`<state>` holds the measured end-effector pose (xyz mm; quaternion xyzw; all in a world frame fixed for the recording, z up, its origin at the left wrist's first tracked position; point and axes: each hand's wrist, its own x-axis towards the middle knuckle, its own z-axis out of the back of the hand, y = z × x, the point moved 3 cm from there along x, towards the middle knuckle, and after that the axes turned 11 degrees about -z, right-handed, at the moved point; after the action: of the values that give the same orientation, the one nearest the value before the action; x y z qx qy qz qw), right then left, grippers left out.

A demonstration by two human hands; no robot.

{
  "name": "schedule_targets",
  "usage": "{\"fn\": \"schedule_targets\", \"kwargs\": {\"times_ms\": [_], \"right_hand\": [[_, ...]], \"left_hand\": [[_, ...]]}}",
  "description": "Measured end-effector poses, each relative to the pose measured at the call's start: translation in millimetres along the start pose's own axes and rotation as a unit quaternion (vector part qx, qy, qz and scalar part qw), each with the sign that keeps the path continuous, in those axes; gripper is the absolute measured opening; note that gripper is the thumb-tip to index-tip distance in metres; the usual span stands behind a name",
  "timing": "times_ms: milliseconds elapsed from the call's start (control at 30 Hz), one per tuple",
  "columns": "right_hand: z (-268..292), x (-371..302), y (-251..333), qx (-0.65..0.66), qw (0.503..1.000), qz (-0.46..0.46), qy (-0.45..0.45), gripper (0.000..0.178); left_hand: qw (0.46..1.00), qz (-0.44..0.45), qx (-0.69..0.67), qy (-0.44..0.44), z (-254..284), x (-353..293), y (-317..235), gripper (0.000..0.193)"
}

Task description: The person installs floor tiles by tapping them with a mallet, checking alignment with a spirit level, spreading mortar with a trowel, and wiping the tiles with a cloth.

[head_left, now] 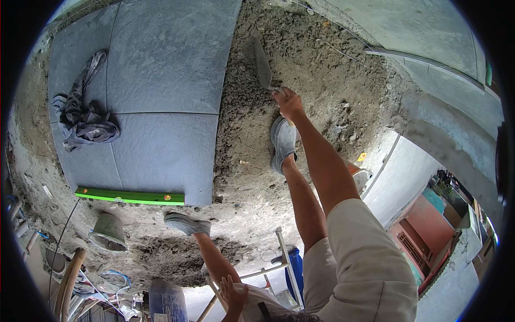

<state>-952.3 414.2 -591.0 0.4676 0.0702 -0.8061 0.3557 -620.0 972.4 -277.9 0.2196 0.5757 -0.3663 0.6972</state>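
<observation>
My right hand (289, 103) is closed round the handle of a pointed trowel (262, 65). Its metal blade points away from me, on or just above the rough grey mortar bed (316, 70); whether it touches I cannot tell. Beside the bed, on the left, lie large dark grey tiles (166, 59) with narrow joints between them. My left hand (234, 293) rests on my left leg near the knee, fingers spread, holding nothing. A bright green spirit level (130, 196) lies along the near edge of the tiles.
A crumpled dark cloth (88, 121) lies on the left tiles. Nearer stand a grey bucket (109, 233), a wooden pole (70, 282) and a blue drum (167, 301). My grey shoes (283, 142) stand on the mortar and rough ground. A concrete ledge (429, 64) borders the right.
</observation>
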Motion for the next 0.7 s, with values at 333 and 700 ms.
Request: {"fn": "schedule_targets", "kwargs": {"times_ms": [333,700], "right_hand": [[34.3,5.4,77.4,-0.198,0.96,0.118,-0.158,0.045],[59.8,38.6,115.1,-0.381,0.903,0.051,-0.191,0.047]], "left_hand": [[0.999,0.011,0.024,0.019,5.6,-1.2,2.5,0.092],[0.999,-0.031,0.025,-0.023,5.2,-9.2,13.7,0.089]]}}
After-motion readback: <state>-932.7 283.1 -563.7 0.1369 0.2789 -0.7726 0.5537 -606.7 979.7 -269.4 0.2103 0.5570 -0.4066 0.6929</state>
